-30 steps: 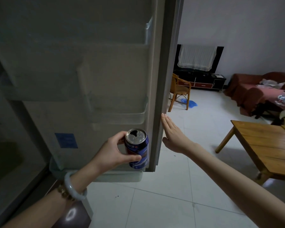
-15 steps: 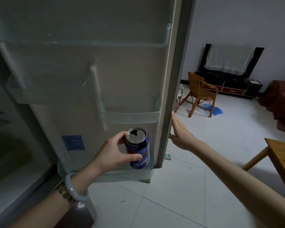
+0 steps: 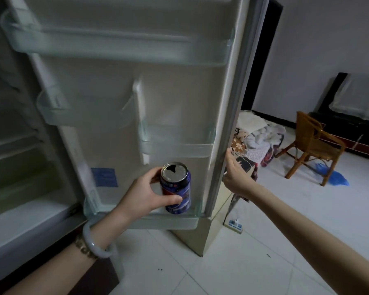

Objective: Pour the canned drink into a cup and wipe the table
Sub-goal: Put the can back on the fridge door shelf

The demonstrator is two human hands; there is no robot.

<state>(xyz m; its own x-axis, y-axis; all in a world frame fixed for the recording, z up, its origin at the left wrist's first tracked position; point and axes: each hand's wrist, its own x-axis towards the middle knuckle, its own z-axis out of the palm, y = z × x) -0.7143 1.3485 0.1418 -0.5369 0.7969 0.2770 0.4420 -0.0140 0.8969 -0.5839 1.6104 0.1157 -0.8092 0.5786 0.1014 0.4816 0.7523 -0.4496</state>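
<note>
door (image 3: 158,92) swung left | left grip (image 3: 143,195) wraps can (image 3: 178,184) (upright) | right grip (image 3: 235,177) flat on door

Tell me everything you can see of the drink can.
The drink can is a dark blue metal cylinder with a red patch, pale lettering and a silver top whose mouth is already open. It stands upright at the fridge door's bottom shelf; whether its base rests there cannot be told. The left hand holds it, thumb across the front, fingers curled behind the rim.

Head-height, downward (close to fridge door (image 3: 179,92))
</note>
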